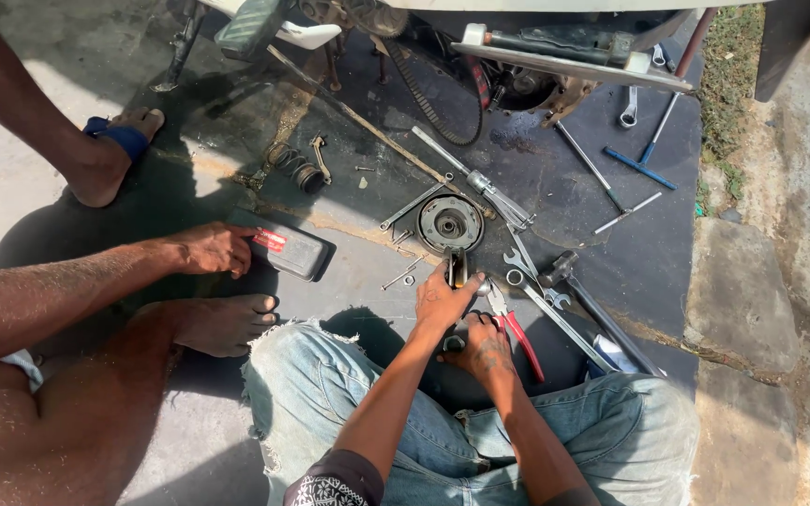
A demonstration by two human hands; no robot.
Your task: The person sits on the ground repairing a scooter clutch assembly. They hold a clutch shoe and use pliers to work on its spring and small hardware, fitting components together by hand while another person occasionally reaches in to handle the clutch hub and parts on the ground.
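Left hand (442, 300) grip pinching small dark metal part (457, 267) upright | right hand (485, 351) curled, contents unclear | part: rigid, likely greasy-slick, dense; hold by flat sides | clutch assembly (450, 223) beside

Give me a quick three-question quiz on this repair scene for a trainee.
1. True or false: the left hand grips a small metal part.
2. Which tool lies right beside the right hand? A) red-handled pliers B) a saw C) a paintbrush
3. What does the co-worker's hand rest on?

Key
1. True
2. A
3. A dark box with a red label, on the ground.
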